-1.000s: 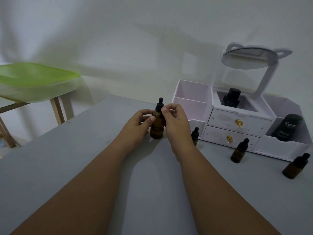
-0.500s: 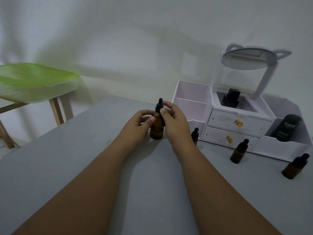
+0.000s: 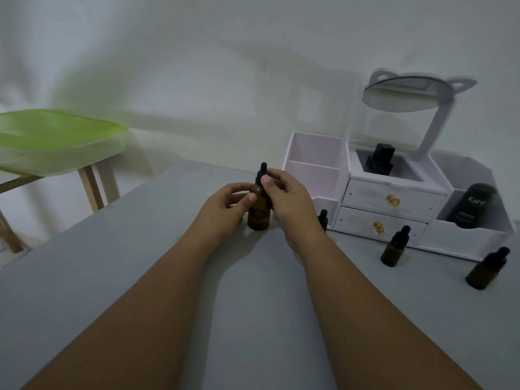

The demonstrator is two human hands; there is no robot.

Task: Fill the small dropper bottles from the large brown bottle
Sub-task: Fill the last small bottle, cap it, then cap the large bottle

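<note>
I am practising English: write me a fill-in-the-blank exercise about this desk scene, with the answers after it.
1. The right hand pinches the black dropper cap of the large ____ glass bottle, which the left hand grips.
2. The white organizer with a mirror has ____ drawers with gold knobs.
3. The black bottle in its right-hand compartment reads ____.
Missing words: brown; two; Kahf.

Glossy brown glass large bottle (image 3: 259,212), matt grey table (image 3: 112,277), white painted-wood organiser (image 3: 394,220).

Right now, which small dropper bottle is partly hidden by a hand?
The small dropper bottle behind the right hand; the other two stand unobstructed, farther right.
</note>
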